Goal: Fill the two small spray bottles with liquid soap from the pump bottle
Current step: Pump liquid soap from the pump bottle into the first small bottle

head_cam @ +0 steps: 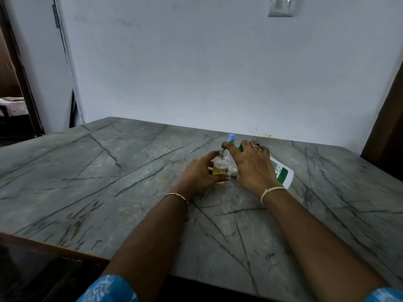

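1. Centrally on the grey veined table (109, 171), a small clear spray bottle (219, 167) stands upright and uncapped, with yellow liquid in its lower part.
2. A white pump bottle (282, 172) with a green label is tipped toward the left, and its green spout (222, 151) sits at the small bottle's open neck. Its opaque wall hides what is inside.
3. Behind the hands, only the blue top of a second spray bottle (231, 137) shows, so its fill cannot be told.
4. A white piece (233, 171) lies between the hands, mostly covered.
5. The left hand (198, 173) wraps its fingers round the small bottle's lower body.
6. The right hand (253, 164) curls over the pump head with its thumb on the spout. The pump bottle's body juts out to the right past the palm.
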Demonstrator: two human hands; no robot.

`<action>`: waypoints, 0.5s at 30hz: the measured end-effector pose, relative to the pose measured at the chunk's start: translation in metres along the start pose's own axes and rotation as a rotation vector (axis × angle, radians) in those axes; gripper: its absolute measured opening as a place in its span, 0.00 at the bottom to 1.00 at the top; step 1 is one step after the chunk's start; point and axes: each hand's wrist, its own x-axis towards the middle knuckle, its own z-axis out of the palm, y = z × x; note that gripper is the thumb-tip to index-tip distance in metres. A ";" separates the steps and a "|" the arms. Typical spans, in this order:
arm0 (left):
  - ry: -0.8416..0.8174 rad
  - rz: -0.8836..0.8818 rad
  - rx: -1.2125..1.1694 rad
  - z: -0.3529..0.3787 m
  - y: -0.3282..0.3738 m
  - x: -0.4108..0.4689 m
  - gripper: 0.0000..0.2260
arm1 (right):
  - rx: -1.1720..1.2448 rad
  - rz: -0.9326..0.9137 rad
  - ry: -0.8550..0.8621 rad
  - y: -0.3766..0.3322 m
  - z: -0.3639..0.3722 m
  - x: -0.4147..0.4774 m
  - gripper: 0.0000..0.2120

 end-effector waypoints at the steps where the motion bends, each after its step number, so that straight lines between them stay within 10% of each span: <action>1: 0.000 0.002 0.000 0.000 -0.001 0.000 0.37 | 0.004 0.003 0.001 0.000 0.000 0.000 0.36; 15: -0.011 0.002 0.009 0.000 -0.001 0.000 0.37 | 0.017 0.007 -0.013 0.000 0.001 -0.002 0.37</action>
